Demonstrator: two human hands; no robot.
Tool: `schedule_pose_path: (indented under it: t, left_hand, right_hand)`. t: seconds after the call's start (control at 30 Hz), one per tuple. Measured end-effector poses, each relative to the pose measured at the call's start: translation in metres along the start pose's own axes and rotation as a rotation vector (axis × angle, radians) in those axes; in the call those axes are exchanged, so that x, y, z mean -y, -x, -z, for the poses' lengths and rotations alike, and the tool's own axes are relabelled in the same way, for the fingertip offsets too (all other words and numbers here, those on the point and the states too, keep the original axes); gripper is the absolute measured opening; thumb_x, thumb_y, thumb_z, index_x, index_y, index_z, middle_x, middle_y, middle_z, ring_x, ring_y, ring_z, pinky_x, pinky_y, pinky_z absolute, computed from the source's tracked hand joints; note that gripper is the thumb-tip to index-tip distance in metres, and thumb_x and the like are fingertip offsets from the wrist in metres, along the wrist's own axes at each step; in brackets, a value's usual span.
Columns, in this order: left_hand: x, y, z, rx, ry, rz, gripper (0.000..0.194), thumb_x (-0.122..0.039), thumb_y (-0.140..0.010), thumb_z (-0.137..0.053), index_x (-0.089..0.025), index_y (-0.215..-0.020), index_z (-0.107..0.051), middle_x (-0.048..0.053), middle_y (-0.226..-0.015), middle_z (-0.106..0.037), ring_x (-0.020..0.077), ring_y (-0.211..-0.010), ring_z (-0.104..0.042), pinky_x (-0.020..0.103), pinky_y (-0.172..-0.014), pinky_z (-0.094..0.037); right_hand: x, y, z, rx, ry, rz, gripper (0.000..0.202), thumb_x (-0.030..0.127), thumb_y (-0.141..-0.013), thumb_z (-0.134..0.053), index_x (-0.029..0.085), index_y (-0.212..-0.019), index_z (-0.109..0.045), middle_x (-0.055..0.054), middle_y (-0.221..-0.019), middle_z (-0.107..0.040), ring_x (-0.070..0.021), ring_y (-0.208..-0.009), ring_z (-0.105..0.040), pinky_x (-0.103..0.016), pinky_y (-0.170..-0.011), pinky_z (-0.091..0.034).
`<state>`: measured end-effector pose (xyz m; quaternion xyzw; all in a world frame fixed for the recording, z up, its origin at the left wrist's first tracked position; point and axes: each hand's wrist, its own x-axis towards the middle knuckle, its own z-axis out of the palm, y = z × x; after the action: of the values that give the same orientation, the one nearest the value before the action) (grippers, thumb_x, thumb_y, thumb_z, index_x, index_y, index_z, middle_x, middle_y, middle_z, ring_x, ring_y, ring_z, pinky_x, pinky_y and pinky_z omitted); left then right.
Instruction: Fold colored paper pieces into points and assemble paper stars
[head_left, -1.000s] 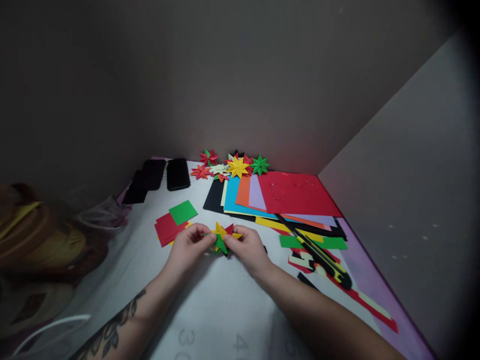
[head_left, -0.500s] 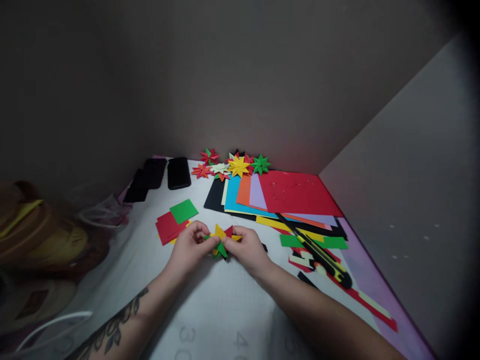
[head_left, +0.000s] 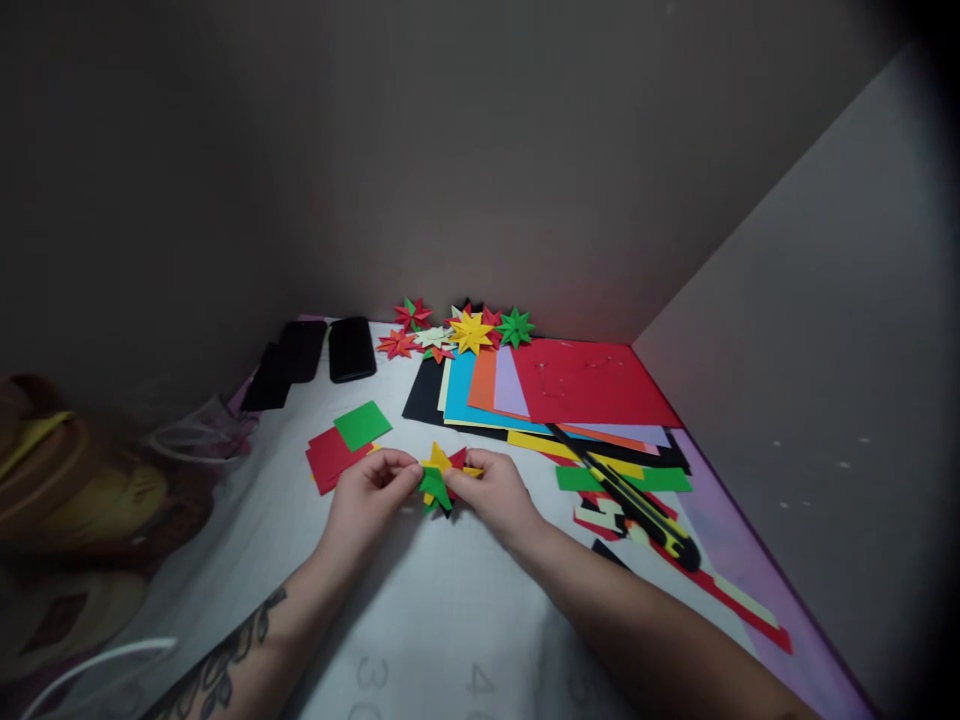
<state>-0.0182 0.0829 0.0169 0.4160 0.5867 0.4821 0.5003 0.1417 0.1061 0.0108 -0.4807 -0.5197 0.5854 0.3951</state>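
Folded paper star: the multicoloured star (head_left: pixel 437 480) is just below the centre of the frame, between the two hands and raised a little off the surface, it seems; green, yellow and red points show, with a dark tip beneath.
Left hand: the left hand (head_left: pixel 375 490) has thumb and forefinger nearly together, pinching the star's left edge; the other fingers are curled.
Right hand: the right hand (head_left: pixel 499 495) is closed to a pinch at the star's right side, thumb on its front, the fingers mostly hidden behind.
Step in hand: apparently adjusting or pressing the folded points where they join.
Next move calls for: a light two-sided pinch, I judge, so that the points neither bend nor slip apart.
Paper squares: left of centre, a green square (head_left: pixel 363 426) overlaps red squares (head_left: pixel 330 458) near the left hand.
Other stars: a yellow star (head_left: pixel 471 333) and a green star (head_left: pixel 516 328) sit among several more at upper centre, by the wall.
Sheets: right of centre, a red sheet (head_left: pixel 600 385) tops a fanned stack.
Cutter: a yellow-and-black cutter (head_left: pixel 649 510) lies slantwise at right, over paper strips (head_left: pixel 667 481).
Surface edges: a black phone-like object (head_left: pixel 352 350) lies at upper left of the pale surface (head_left: pixel 420 620); a blurred brownish object (head_left: pixel 82 460) fills the left edge.
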Motion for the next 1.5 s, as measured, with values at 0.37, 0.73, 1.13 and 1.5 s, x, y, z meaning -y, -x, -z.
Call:
schedule_pose_path:
  t: [0.37, 0.73, 1.13, 1.5]
  left_hand:
    - [0.002, 0.000, -0.005, 0.025, -0.053, -0.111, 0.020, -0.026, -0.069, -0.067, -0.017, -0.082, -0.055, -0.002, -0.069, -0.055, 0.0103, -0.061, -0.053, 0.021, -0.055, -0.044]
    - [-0.001, 0.001, 0.004, 0.053, -0.366, -0.518, 0.005, -0.016, -0.074, -0.059, -0.017, -0.070, -0.061, 0.003, -0.077, -0.061, 0.0150, -0.077, -0.057, 0.024, -0.062, -0.049]
    - [-0.002, -0.002, 0.008, 0.093, -0.463, -0.608, 0.007, -0.019, -0.080, -0.058, -0.017, -0.077, -0.064, 0.006, -0.085, -0.065, 0.0162, -0.084, -0.060, 0.027, -0.072, -0.049]
    - [-0.008, -0.006, 0.014, 0.254, -0.617, -0.615, 0.011, -0.017, -0.084, -0.047, -0.018, -0.075, -0.052, 0.004, -0.087, -0.054, 0.0153, -0.085, -0.053, 0.027, -0.074, -0.043]
  right_hand:
    - [-0.008, -0.001, -0.004, 0.031, -0.074, -0.022, 0.015, 0.027, -0.070, -0.061, 0.013, -0.065, -0.061, 0.000, -0.055, -0.057, -0.0097, -0.047, -0.050, -0.020, -0.045, -0.039]
    - [-0.009, -0.003, -0.002, 0.034, -0.126, -0.066, 0.019, 0.032, -0.067, -0.064, 0.013, -0.066, -0.063, 0.000, -0.053, -0.057, -0.0097, -0.044, -0.048, -0.021, -0.041, -0.040]
    - [0.003, 0.000, 0.000, -0.054, 0.050, 0.010, 0.012, 0.023, -0.068, -0.057, 0.013, -0.066, -0.061, 0.000, -0.055, -0.057, -0.0093, -0.047, -0.048, -0.020, -0.044, -0.038]
    - [-0.001, -0.001, -0.001, -0.022, 0.077, 0.006, 0.010, 0.022, -0.068, -0.057, 0.013, -0.066, -0.061, 0.000, -0.054, -0.058, -0.0094, -0.045, -0.050, -0.020, -0.045, -0.040]
